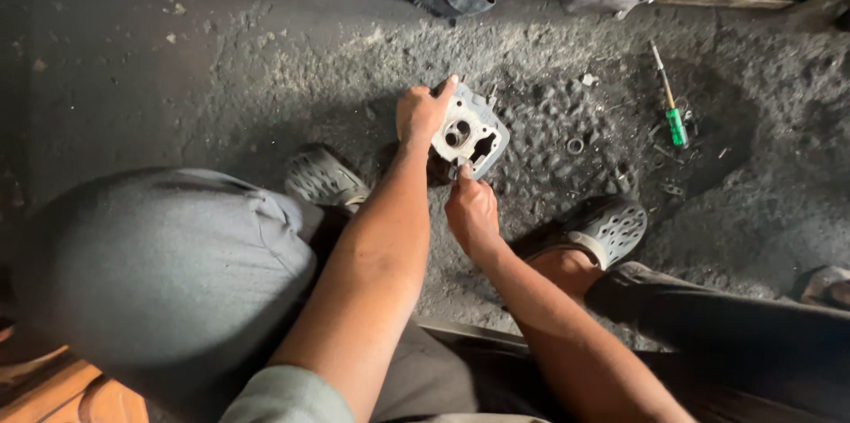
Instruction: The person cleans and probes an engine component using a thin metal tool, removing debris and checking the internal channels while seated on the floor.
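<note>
The left hand [421, 113] grips the top left edge of a grey metal engine part [470, 131] with its fingers closed around it, the forefinger lying stretched along the upper rim, and the part stands tilted on the dark gritty floor [266, 77] just under these fingers. The right hand [471, 210] has its fingertips pinched at the lower edge of the same part, but whether they hold some small thing I cannot tell. Well apart to the right of both hands lies a green-handled screwdriver [675, 120], and a small metal ring [575, 146] lies nearer, just beside the part.
</note>
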